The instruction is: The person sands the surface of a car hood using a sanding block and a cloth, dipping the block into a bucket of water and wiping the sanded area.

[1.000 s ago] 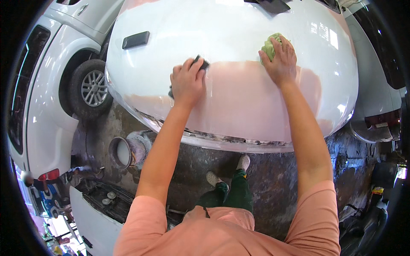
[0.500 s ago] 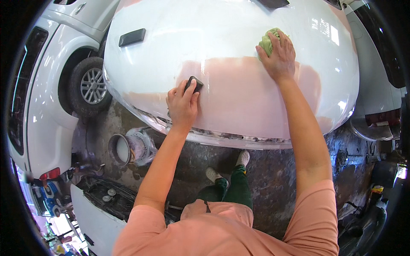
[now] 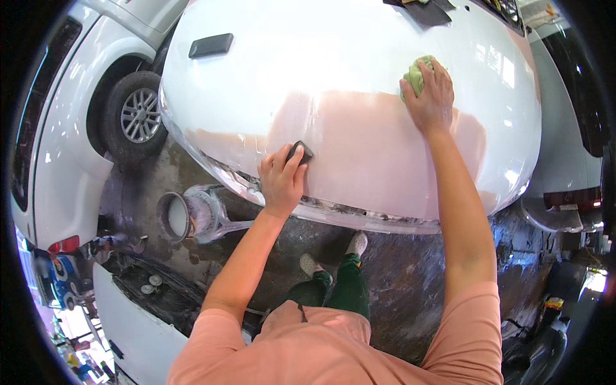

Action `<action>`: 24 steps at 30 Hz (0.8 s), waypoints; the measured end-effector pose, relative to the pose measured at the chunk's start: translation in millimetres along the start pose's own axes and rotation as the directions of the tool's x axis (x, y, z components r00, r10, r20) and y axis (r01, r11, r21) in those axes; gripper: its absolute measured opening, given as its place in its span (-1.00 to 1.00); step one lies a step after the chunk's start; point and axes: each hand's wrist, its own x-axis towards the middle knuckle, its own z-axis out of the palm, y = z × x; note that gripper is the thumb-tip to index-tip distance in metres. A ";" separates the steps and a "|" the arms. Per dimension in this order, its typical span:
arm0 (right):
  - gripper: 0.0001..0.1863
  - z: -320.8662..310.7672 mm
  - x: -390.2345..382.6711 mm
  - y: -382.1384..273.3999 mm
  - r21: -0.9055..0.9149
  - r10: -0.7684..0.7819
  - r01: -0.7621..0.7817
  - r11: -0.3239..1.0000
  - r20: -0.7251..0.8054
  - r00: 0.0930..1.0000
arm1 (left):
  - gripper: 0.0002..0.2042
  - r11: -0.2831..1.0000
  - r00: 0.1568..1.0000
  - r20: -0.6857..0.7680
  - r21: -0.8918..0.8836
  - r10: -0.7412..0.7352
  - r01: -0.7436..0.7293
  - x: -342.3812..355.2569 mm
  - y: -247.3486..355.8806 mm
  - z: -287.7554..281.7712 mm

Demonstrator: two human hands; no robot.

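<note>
A white car hood (image 3: 256, 83) with a dull pinkish patch (image 3: 372, 154) across its front half lies before me. My left hand (image 3: 281, 179) is closed on a small black block, probably a sanding block (image 3: 301, 153), pressed flat on the left part of the patch near the front edge. Wet streaks run up the paint beyond it. Toward the right, my right hand (image 3: 431, 102) grips a crumpled light green cloth (image 3: 417, 72) against the hood at the patch's far edge. Part of the cloth is hidden under the fingers.
A second dark block (image 3: 211, 45) rests at the hood's far left. Dark sheets (image 3: 427, 13) lie at the far side. Below the hood's left front stands a bucket (image 3: 179, 217) of whitish liquid. A white vehicle (image 3: 70, 128) is at left, a grey car (image 3: 568, 115) at right, a white panel (image 3: 141, 321) lower left.
My left hand has drawn the black block toward me, closer to the hood's front edge. My right hand and the cloth stay at about the same spot on the hood; the whole view has shifted slightly.
</note>
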 end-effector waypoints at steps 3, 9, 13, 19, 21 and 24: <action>-0.35 -2.8 0.9 3.2 -0.011 -0.022 0.022 1.000 -0.003 1.000 | -0.63 0.999 1.000 0.005 -0.028 -0.018 0.018 76.9 -3.4 8.8; -0.42 11.0 10.8 -4.2 -0.052 -0.077 0.080 0.995 0.073 0.994 | -0.67 0.992 0.990 0.066 0.022 -0.127 0.126 147.8 -11.2 25.0; -0.45 38.3 35.6 -79.4 0.212 -0.446 0.432 0.877 0.026 0.894 | -0.56 0.985 0.990 0.013 -0.099 -0.143 0.144 28.8 15.6 2.4; -0.50 121.8 129.3 -154.6 0.257 -0.593 0.579 0.774 -0.028 0.805 | -0.60 0.894 0.905 0.043 -0.139 -0.424 0.425 -125.1 39.6 -37.0; -0.51 134.1 150.4 -162.4 0.225 -0.593 0.575 0.787 0.019 0.805 | -0.60 0.820 0.827 0.053 -0.103 -0.560 0.563 -176.6 41.4 -60.0; -0.54 127.2 142.8 -166.5 0.289 -0.677 0.638 0.714 0.055 0.734 | -0.58 0.622 0.621 0.038 0.030 -0.783 0.782 -280.9 39.3 -88.4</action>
